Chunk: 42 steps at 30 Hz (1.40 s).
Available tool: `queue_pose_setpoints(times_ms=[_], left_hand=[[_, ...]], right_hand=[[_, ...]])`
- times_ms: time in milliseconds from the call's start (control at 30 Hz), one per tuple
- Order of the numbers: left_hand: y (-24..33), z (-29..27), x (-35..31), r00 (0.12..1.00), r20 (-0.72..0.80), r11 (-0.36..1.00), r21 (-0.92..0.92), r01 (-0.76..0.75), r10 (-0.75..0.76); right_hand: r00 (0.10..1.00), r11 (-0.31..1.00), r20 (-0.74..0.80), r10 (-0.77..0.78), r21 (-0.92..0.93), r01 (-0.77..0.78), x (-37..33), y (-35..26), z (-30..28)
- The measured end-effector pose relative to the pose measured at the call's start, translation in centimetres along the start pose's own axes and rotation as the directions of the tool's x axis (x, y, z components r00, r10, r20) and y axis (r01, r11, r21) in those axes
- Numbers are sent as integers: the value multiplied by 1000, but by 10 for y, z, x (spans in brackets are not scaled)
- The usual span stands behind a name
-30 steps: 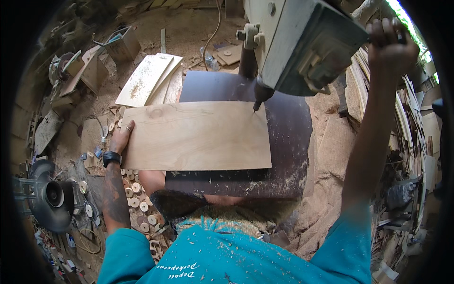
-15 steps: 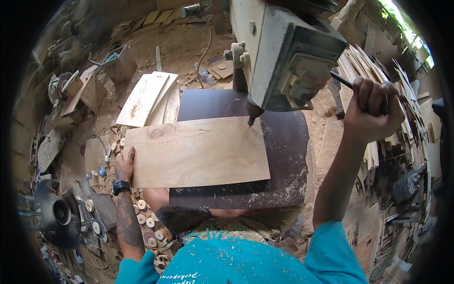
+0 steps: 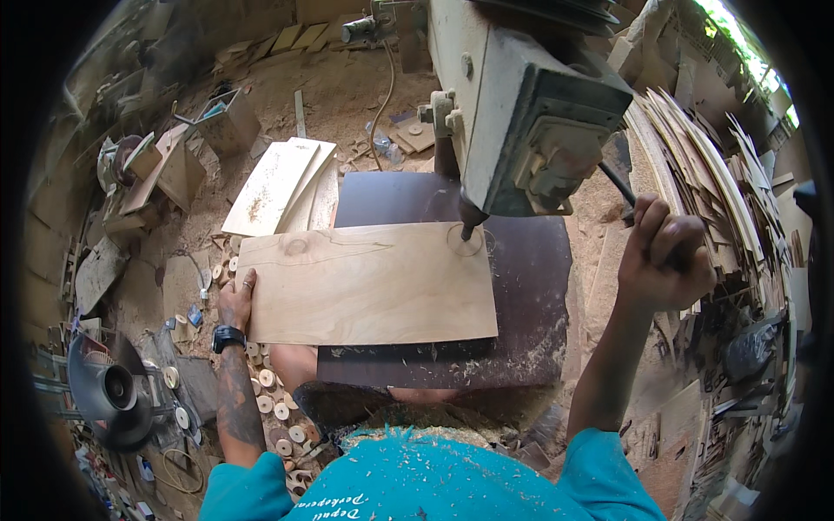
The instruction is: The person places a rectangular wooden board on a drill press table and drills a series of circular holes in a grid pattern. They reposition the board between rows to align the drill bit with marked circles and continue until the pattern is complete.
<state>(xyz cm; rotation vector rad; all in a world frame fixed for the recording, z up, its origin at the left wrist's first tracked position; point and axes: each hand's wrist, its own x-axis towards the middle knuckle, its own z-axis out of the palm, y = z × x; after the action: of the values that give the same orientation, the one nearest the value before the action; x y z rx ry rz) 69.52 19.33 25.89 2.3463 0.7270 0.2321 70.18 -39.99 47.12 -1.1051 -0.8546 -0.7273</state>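
Observation:
A pale wooden board [image 3: 365, 286] lies across the dark drill press table [image 3: 530, 304], its left end sticking out past the table. My left hand [image 3: 234, 300] grips that left end, thumb on top and the other fingers hidden beneath. My right hand [image 3: 665, 252] is wrapped round the black feed lever [image 3: 617, 182] of the drill press [image 3: 539, 113]. Below the chuck [image 3: 471, 213], the bit meets the board near its far right corner. A round ring mark [image 3: 470, 241] shows in the wood around the bit.
More pale boards [image 3: 269, 187] lie stacked beyond the table at left. Several small wooden discs [image 3: 265, 379] are strewn under my left arm. At far left stands a black fan [image 3: 113, 386]. Long wood strips [image 3: 721, 174] are piled at right, and sawdust covers the floor.
My right hand has pulled the lever down and toward me. The chuck is lower, and a ring mark now shows around the bit. My left hand keeps its hold on the board.

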Motion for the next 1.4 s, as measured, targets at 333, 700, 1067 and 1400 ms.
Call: queue_pose_setpoints(times_ms=[333, 700, 1067, 1400], left_hand=[[4, 1, 6, 999, 24, 999, -17, -39, 40], [2, 3, 11, 998, -2, 998, 12, -65, 65], [5, -1, 12, 999, 48, 1000, 27, 2, -3], [16, -8, 3, 987, 61, 980, 144, 139, -149]], right_hand=[[916, 964, 322, 238, -190, -184, 9, -28, 7], [880, 252, -79, 469, -943, -219, 12, -28, 30], [320, -41, -503, 803, -582, -812, 1, -11, 2], [514, 203, -389, 765, -611, -765, -39, 21, -55]])
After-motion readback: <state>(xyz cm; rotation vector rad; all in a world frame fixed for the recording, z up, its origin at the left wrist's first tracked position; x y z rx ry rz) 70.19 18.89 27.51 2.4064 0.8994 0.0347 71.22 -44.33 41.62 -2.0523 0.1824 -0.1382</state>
